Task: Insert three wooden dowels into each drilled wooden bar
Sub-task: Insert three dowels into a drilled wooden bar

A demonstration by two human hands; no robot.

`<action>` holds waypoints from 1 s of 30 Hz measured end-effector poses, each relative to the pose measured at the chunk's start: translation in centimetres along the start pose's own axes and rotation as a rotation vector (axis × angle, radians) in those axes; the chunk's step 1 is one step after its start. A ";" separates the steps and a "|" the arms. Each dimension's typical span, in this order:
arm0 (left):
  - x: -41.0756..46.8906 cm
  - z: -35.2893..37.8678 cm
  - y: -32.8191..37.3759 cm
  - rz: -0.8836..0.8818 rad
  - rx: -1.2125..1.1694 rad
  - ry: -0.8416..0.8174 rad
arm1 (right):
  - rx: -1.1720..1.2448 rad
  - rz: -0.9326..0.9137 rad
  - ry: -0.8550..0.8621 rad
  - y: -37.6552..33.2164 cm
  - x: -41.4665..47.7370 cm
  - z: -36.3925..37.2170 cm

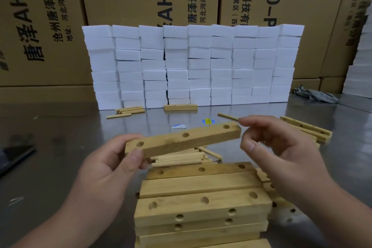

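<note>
My left hand [112,165] grips the left end of a drilled wooden bar [193,140] and holds it in the air. Its three holes face up and all are bare. Just off the bar's right end hovers my right hand [281,153], fingers curled and apart with nothing in them. Under the bar lies a heap of loose dowels [181,159]. A stack of drilled bars [201,203] stands close in front of me, below both hands.
A wall of white foam blocks [193,64] stands at the back, cardboard boxes [40,26] behind it. A single bar [180,107] and a few dowels [128,111] lie at its foot. More bars [308,128] lie at right. A grey rag [314,93] lies far right.
</note>
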State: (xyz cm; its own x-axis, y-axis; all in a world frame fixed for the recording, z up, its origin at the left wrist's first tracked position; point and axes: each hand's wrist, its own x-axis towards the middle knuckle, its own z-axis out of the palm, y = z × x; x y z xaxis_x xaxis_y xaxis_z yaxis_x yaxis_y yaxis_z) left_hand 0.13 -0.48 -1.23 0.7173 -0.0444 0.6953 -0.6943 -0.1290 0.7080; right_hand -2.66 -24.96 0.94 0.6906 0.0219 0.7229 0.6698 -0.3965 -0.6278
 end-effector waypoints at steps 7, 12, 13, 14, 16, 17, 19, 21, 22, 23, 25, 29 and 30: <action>0.0 0.0 0.8 -0.043 -0.102 -0.032 | -0.040 0.076 0.100 0.1 0.3 0.0; 0.5 -0.2 1.5 -0.074 -0.100 0.001 | 0.014 0.096 0.103 -0.8 0.8 0.2; 0.9 -0.1 1.7 -0.084 -0.127 0.012 | 0.060 0.114 0.111 -1.0 1.2 0.1; 1.5 0.1 1.9 -0.098 -0.173 0.017 | 0.119 0.144 0.114 -1.3 1.8 0.0; 2.9 0.7 2.6 -0.136 -0.269 0.005 | 0.239 0.209 0.076 -1.8 3.1 -0.1; 3.7 1.1 3.0 -0.160 -0.304 -0.009 | 0.272 0.235 0.035 -2.0 3.8 0.0; 5.1 2.2 3.9 -0.214 -0.336 -0.049 | 0.318 0.274 -0.046 -2.1 4.9 0.6; 6.0 3.6 4.4 -0.263 -0.341 -0.117 | 0.371 0.282 -0.049 -1.8 5.6 1.3; 6.3 4.3 4.6 -0.287 -0.322 -0.162 | 0.400 0.285 -0.027 -1.6 5.7 1.6; 6.3 4.8 4.6 -0.308 -0.294 -0.208 | 0.437 0.291 0.003 -1.3 5.7 1.7; 6.2 5.3 4.1 -0.339 -0.249 -0.297 | 0.498 0.301 0.052 -0.7 5.5 2.0; 6.7 4.0 1.8 -0.318 -0.030 -0.274 | 0.674 0.378 0.211 0.2 5.1 1.6; 7.0 3.5 0.7 -0.340 0.061 -0.219 | 0.684 0.426 0.293 0.6 5.2 1.4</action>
State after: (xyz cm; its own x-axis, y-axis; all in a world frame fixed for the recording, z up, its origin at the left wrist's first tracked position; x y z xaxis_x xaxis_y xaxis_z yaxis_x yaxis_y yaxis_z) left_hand 4.88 -4.38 3.73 0.9053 -0.1979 0.3759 -0.4158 -0.2306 0.8798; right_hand 1.65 -23.77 3.91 0.8851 -0.2791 0.3724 0.4521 0.3254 -0.8305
